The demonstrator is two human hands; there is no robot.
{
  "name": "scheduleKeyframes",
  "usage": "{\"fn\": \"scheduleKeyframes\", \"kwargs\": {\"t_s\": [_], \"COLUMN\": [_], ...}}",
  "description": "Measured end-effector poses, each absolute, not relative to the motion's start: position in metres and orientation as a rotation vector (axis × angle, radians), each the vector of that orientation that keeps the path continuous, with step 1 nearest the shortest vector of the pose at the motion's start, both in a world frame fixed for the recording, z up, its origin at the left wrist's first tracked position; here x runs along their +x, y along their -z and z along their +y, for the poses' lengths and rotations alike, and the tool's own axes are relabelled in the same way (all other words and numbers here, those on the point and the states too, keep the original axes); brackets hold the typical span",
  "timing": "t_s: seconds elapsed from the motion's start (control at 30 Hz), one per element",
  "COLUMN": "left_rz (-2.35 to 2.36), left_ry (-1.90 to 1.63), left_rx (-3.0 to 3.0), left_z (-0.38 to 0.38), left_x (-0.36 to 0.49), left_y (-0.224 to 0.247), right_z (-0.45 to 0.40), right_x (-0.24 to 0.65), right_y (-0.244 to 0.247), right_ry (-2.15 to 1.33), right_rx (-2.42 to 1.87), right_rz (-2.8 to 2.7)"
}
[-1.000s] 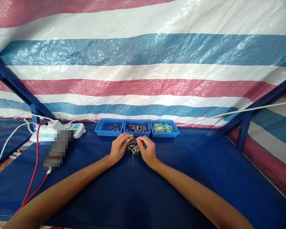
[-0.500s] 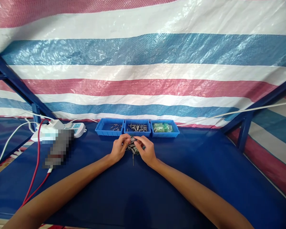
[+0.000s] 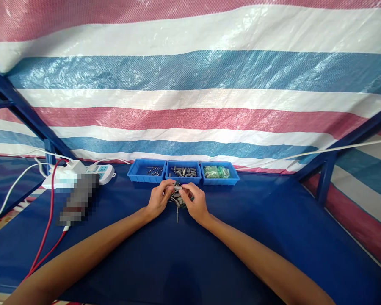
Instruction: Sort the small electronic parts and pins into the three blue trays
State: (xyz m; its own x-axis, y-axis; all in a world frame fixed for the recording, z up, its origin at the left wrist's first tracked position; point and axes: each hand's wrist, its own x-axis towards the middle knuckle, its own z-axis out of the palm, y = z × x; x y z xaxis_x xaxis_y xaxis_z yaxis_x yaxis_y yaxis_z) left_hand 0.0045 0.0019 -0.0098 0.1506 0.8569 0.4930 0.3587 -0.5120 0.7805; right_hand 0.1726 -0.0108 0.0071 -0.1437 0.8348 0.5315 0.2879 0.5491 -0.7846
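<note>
A small grey cylindrical piece (image 3: 178,187) spans the gap between my two hands, pinched at its ends. My left hand (image 3: 159,197) has its fingers closed on the left end; my right hand (image 3: 194,201) closes on the right end. Below the fingertips lies a pile of small metal and dark parts (image 3: 177,200) on the blue table (image 3: 139,262). One thin pin (image 3: 178,216) sticks out from the pile toward me. The fingers hide part of the pile.
Behind my hands stand three blue bins: the left bin (image 3: 135,173) with thin pins, the middle bin (image 3: 183,179) with cylinders, the right bin (image 3: 220,181) with green-tinted bags. A power strip (image 3: 106,173), a pixelated object (image 3: 79,199) and a red cable (image 3: 51,212) are left.
The fingertips have parted slightly, and more of the grey piece shows between them. The view has shifted a little.
</note>
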Motion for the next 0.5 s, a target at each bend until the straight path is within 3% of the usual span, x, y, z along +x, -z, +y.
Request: {"fn": "scheduleKeyframes", "kwargs": {"t_s": [0.5], "left_rz": [1.166], "left_ry": [-1.335], "left_rx": [2.13], "left_z": [0.001], "left_x": [0.008], "left_y": [-0.005], "right_z": [-0.01], "right_x": [0.173], "right_y": [-0.005], "right_ry": [-0.589], "right_rx": [-0.968], "right_rz": [-1.657]}}
